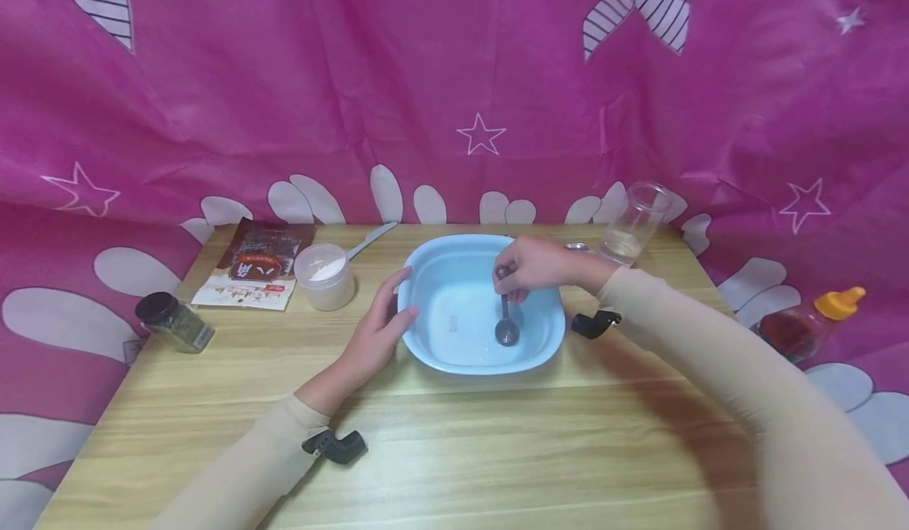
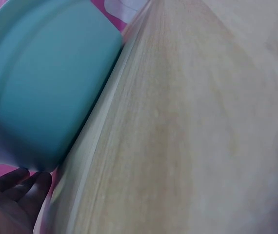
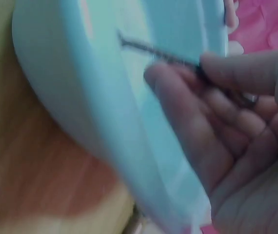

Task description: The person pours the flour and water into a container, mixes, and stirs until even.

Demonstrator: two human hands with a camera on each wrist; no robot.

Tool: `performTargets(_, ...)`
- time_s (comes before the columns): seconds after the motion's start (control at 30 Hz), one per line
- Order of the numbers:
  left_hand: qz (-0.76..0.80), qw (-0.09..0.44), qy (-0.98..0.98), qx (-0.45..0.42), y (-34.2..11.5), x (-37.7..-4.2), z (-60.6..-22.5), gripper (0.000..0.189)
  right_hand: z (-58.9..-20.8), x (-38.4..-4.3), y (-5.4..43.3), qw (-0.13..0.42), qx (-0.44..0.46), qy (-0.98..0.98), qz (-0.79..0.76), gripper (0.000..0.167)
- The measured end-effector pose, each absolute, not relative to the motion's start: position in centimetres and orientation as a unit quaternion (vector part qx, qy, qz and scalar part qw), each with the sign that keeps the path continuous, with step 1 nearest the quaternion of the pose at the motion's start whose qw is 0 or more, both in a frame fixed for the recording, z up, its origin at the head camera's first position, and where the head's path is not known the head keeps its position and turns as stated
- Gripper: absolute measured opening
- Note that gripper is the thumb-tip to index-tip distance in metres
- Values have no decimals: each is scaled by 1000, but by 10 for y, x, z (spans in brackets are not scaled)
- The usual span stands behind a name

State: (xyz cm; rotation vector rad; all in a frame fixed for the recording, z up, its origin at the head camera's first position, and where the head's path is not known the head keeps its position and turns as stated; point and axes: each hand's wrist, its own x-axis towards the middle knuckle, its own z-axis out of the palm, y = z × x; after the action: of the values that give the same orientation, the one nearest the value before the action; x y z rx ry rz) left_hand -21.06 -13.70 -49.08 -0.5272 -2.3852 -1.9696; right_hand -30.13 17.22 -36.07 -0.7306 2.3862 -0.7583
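Observation:
A light blue plastic basin stands on the wooden table. My left hand holds its left side, thumb lapping over the rim and fingers along the outer wall; in the left wrist view several fingertips touch the basin's wall. Over the basin's right half, my right hand pinches a dark metal measuring spoon by its handle. The spoon's round bowl points down inside the basin. In the right wrist view the spoon's handle is blurred, held between thumb and fingers.
Left of the basin are a tub of white powder, a pale blue knife-like utensil, a brown-and-white packet and a black-capped jar. To the right stand a clear cup and a yellow-capped bottle. A shiny metal piece lies behind the right wrist.

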Motion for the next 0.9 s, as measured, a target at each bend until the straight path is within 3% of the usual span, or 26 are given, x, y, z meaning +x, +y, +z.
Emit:
performTargets(0.13,-625,4,-763,-164,-137,-210,-490,64,-363,-299,165,293,-295,857,-304,9)
performTargets(0.37,-626,3,-761,-171,-136,-211,-490,65,-364,-303,168,215,-244,903,-281,8)
performTargets(0.6,-623,9,-764,-168,-138,-211,-488,64,-364,-300,163,278,-277,868,-305,8)
performTargets(0.8,-623,4,-763,-171,-138,-211,-490,65,-366,-304,164,210,-220,893,-331,7)
performTargets(0.9,-622,3,-764,-171,-138,-211,-490,65,-365,-306,170,201,-206,905,-314,8)
